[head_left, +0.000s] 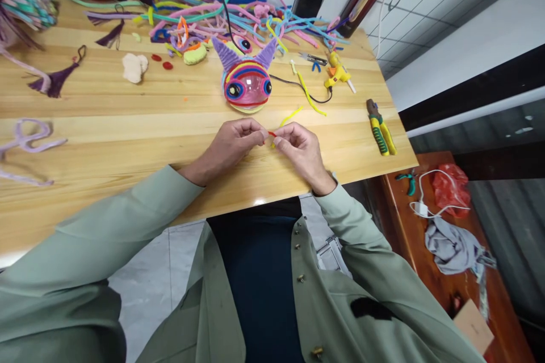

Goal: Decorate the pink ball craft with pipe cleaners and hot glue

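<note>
The left hand [238,139] and the right hand [301,150] both pinch a tiny red strip [271,134] over the wooden desk [238,184]. A yellow strip [292,116] shows just past the right fingertips; I cannot tell if they hold it too. Just beyond the hands sits a toy head [250,89] with pointy purple ears [226,57].

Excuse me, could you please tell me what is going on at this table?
A person's left hand and right hand pinch a small red piece between them, above the wooden table. Just beyond sits a colourful, big-eyed figure. A yellow glue gun and pliers are off to the right.
</note>
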